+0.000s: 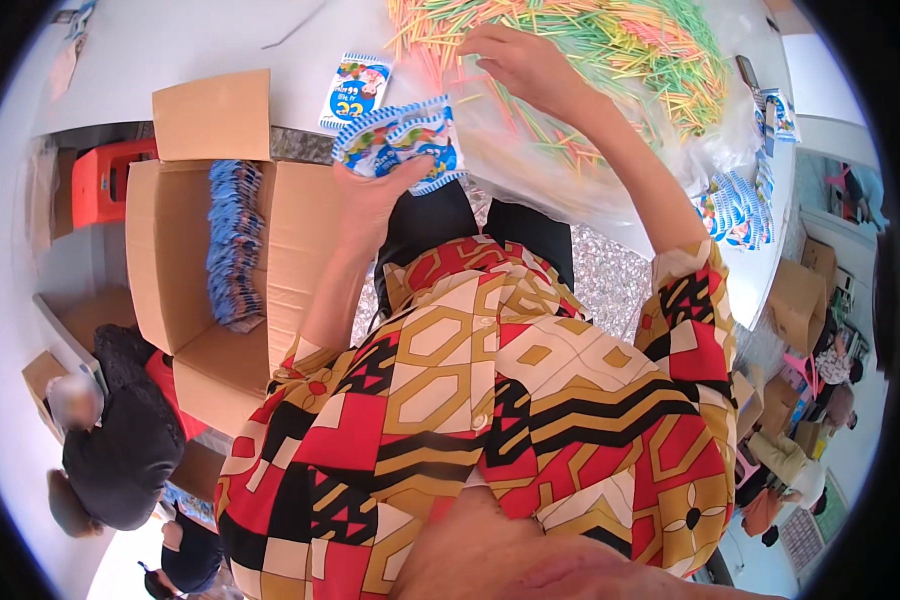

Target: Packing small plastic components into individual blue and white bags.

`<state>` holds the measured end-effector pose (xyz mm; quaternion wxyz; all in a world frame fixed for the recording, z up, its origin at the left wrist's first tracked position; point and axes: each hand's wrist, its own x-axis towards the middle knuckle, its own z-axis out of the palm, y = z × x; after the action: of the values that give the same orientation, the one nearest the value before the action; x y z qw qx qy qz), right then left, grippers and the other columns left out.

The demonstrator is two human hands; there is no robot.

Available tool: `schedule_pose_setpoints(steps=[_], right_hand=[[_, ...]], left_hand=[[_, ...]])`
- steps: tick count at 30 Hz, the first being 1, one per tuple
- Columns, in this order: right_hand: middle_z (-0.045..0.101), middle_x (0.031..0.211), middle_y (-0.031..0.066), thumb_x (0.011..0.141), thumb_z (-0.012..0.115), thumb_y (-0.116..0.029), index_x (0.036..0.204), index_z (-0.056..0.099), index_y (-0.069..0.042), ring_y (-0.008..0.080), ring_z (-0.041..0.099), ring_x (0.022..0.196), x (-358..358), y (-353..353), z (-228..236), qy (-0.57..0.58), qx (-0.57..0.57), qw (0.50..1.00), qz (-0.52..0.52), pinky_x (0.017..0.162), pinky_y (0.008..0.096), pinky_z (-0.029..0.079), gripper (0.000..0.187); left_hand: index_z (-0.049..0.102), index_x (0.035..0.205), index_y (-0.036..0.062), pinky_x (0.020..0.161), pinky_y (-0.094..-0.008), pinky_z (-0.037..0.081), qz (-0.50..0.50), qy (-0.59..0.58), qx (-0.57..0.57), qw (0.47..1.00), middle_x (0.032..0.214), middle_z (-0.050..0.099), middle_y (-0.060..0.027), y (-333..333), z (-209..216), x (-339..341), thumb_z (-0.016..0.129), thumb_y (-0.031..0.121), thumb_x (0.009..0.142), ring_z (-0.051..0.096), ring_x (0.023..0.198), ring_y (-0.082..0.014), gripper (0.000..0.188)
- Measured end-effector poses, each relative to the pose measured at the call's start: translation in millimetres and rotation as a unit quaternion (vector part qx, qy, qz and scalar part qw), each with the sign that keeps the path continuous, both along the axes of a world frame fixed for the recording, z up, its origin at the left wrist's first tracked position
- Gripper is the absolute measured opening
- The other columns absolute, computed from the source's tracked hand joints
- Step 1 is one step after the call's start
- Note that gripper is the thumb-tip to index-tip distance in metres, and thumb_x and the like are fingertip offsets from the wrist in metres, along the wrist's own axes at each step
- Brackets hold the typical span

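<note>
My left hand (372, 200) is closed around a few small blue-and-white printed packets (400, 140), held fanned at the table's near edge. Another packet (354, 90) of the same kind lies flat on the white table, just beyond them. Over the near left side of a heap of thin straw-like sticks (610, 50) in pink, yellow and green, my right hand (520, 65) is bent with its fingers drawn together. Whether a stick sits between those fingers is too small to tell. Clear plastic sheeting (530, 185) lies under and around the heap.
An open cardboard box (195, 345) at my left holds a row of blue packets (234, 240). More packets (735, 210) are stacked at the table's right edge. A red stool (100, 185) stands left of the box. Other people (120, 440) sit farther off on both sides.
</note>
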<state>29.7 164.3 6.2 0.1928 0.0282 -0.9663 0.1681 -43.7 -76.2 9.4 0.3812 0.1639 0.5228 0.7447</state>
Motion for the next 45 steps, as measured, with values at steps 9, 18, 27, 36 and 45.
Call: schedule_pose_setpoints(steps=[9,18,27,36,45], right_hand=[[0.046,0.128,0.0031,0.076,0.053,-0.002,0.116,0.046,-0.007,0.0222,0.054,0.104,-51,11,-20,-0.114,0.26,0.947,0.15,0.076,0.0314,0.052,0.041],[0.047,0.118,0.007,0.082,0.043,-0.018,0.104,0.049,-0.007,0.0156,0.047,0.105,-64,23,-23,-0.089,0.396,0.881,0.243,0.077,0.0252,0.047,0.025],[0.051,0.112,0.0057,0.079,0.052,-0.009,0.102,0.048,-0.007,0.0222,0.055,0.099,-53,24,-18,-0.191,0.343,0.899,0.193,0.073,0.0307,0.052,0.023],[0.058,0.086,0.0045,0.081,0.058,-0.009,0.09,0.057,-0.005,0.0154,0.059,0.079,-22,20,-3,0.048,0.053,0.99,0.12,0.064,0.0268,0.048,0.01],[0.062,0.074,0.0045,0.079,0.064,-0.005,0.067,0.056,-0.003,0.0088,0.056,0.061,60,49,39,0.02,-0.464,0.877,-0.125,0.053,0.0222,0.046,0.015]], left_hand=[[0.056,0.109,0.0003,0.078,-0.029,0.053,0.033,-0.001,0.022,0.999,0.099,0.064,-0.0089,-15,8,-9,0.072,-0.008,0.069,0.063,0.089,-0.0159,0.044],[0.055,0.111,-0.0002,0.079,-0.0297,0.053,0.026,-0.001,0.024,0.999,0.1,0.064,-0.009,-14,8,-9,0.072,-0.008,0.069,0.063,0.089,-0.0162,0.045],[0.054,0.112,0.0004,0.079,-0.0302,0.053,0.019,-0.012,0.012,1.0,0.101,0.064,-0.0093,-13,6,-6,0.071,-0.008,0.069,0.064,0.09,-0.017,0.046],[0.052,0.114,0.001,0.079,-0.0304,0.054,0.015,-0.005,0.023,1.0,0.102,0.063,-0.0095,-9,4,-6,0.071,-0.009,0.069,0.063,0.091,-0.0174,0.049],[0.055,0.11,0.0003,0.078,-0.0303,0.054,-0.025,0.011,0.032,0.999,0.097,0.065,-0.009,14,14,1,0.071,-0.008,0.07,0.064,0.087,-0.0169,0.044]])
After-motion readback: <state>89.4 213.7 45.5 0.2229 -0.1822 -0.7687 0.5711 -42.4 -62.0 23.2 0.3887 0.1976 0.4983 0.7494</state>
